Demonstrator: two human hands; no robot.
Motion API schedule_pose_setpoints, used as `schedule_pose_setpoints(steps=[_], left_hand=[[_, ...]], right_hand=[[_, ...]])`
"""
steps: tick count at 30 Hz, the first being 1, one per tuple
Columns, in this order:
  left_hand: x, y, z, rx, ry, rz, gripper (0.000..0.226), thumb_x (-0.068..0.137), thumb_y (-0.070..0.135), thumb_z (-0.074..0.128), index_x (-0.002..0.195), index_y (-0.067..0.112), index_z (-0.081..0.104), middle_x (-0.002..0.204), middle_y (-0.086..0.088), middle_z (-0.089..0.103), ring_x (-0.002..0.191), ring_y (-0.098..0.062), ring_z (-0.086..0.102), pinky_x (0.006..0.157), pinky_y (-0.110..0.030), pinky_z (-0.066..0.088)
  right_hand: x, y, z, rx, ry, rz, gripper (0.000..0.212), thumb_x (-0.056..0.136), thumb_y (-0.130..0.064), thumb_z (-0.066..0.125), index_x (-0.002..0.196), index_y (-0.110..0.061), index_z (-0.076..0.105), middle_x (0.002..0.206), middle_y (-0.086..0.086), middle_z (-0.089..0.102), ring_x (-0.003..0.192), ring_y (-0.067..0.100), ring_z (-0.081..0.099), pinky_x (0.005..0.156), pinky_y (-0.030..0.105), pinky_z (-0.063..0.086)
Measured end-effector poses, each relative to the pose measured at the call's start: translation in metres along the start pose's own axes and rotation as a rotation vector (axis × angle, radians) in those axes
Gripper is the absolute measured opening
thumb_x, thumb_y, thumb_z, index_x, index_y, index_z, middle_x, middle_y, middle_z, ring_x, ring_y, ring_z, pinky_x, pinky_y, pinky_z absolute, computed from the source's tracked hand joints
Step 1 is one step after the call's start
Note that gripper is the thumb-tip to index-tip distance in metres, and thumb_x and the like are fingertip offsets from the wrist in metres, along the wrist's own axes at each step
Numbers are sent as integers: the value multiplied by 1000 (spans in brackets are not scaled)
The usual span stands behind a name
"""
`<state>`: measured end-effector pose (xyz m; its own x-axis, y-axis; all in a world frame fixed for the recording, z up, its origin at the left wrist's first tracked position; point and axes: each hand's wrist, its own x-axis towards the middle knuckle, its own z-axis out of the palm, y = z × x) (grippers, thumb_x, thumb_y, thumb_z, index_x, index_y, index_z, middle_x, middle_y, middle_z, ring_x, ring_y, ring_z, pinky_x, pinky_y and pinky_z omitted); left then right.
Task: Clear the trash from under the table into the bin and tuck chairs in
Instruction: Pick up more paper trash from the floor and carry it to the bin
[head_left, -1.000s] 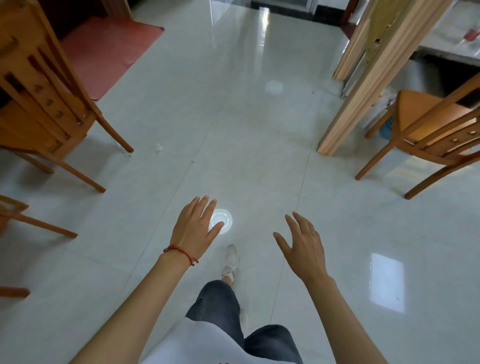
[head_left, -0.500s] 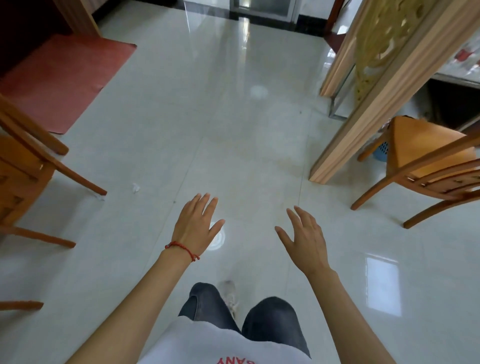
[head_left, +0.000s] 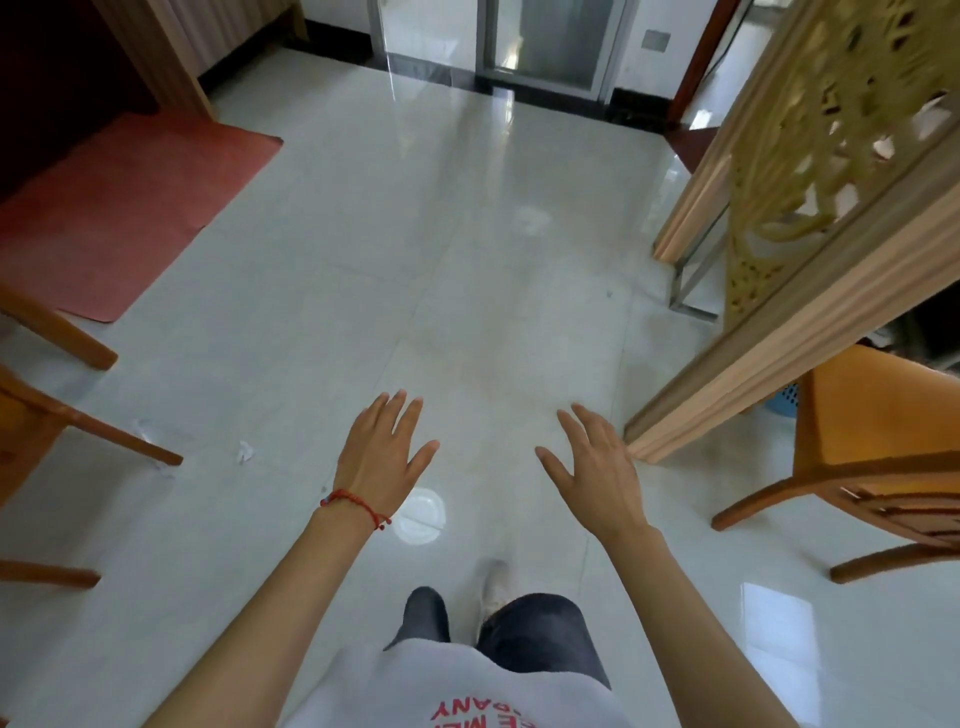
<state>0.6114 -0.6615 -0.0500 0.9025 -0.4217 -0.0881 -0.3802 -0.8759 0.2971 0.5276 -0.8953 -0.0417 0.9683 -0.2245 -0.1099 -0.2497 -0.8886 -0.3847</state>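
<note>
Left hand (head_left: 382, 457) and right hand (head_left: 597, 470) hovering with fingers spread, grasping nothing; crumpled paper scrap (head_left: 244, 451) lying on floor, left of both.

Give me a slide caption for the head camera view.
Both empty hands, left and right, spread over glossy white floor tiles; small crumpled white paper scrap beside wooden chair leg.

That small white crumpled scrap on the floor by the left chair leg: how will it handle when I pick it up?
The crumpled white scrap looks like tissue or paper: probably very light and soft, likely flattening under a pinch. On the glossy tile floor it may skid.
</note>
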Motion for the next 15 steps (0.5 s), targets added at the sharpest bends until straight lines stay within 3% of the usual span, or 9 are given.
schedule_pose_setpoints(steps=[7,11,15], left_hand=[[84,-1,-13,4,-6,-68,80,91,58,7,122,1,54,123,-22,58,114,-39,54,90,-50,45],[138,-22,-17,8,-27,-77,79,92,56,8,120,1,56,121,-23,59,111,-40,56,87,-51,47],[203,-53,-25,1,-23,-85,78,93,55,8,118,0,57,119,-24,60,109,-41,57,85,-52,48]], right_hand=[[107,4,-23,-13,-66,-50,60,92,-51,39,140,-15,35,151,8,30,140,25,25,112,40,22],[168,-4,-20,-33,-85,-69,78,82,-64,18,139,-14,38,149,10,33,137,28,30,110,43,26],[241,-23,-17,-49,-70,-91,73,85,-62,26,137,-13,39,147,11,36,136,28,32,109,42,28]])
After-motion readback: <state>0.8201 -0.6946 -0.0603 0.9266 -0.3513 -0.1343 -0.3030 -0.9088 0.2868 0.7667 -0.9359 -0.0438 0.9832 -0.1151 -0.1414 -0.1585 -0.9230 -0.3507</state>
